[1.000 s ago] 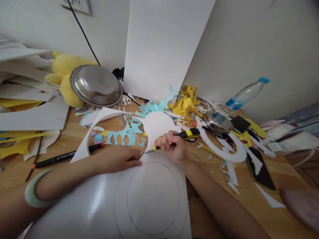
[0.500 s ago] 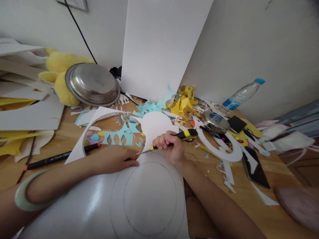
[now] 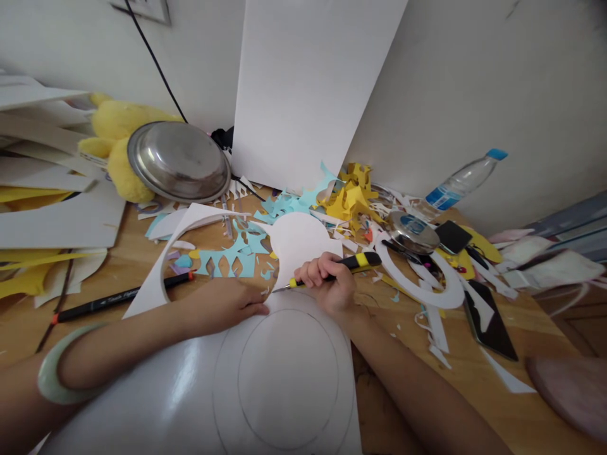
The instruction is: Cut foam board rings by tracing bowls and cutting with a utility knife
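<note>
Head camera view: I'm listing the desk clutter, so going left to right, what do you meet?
Green bangle → black marker → steel bowl → left hand → right hand holding the yellow-black craft knife → white paper ring → water bottle.

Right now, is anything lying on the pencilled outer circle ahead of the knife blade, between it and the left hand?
Nothing visible does. The utility knife in the right hand has its blade tip at the far edge of the white sheet. The left hand presses the sheet flat just left of the tip, fingertips close to the cutting line.
</note>
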Tool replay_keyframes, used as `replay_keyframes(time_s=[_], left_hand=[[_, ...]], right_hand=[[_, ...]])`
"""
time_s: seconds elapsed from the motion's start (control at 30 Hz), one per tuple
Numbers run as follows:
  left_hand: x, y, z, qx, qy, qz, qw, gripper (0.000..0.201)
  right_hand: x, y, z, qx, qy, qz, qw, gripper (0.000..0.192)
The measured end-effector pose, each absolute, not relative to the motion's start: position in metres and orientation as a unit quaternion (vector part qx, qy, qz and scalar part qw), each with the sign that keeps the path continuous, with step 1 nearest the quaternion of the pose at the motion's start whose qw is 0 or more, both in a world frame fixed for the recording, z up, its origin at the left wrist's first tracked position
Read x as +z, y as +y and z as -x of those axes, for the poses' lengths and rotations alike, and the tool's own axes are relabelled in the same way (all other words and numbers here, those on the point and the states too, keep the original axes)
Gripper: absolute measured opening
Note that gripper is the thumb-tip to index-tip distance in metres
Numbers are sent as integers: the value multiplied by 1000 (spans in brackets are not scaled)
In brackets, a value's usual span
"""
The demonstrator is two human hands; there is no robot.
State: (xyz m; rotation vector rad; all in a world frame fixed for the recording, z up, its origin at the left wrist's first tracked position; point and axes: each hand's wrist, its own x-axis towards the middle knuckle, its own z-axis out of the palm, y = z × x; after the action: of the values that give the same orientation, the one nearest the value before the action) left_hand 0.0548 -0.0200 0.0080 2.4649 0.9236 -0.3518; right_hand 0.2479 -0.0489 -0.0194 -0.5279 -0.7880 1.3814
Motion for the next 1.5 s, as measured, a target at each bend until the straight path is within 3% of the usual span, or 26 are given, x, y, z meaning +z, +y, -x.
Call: replay_keyframes(time_s=[1.5], left_hand=[[13, -21, -41, -102, 321, -902, 268, 34]], right_hand=[[-20, -54, -248, 587, -341, 285, 676, 24]])
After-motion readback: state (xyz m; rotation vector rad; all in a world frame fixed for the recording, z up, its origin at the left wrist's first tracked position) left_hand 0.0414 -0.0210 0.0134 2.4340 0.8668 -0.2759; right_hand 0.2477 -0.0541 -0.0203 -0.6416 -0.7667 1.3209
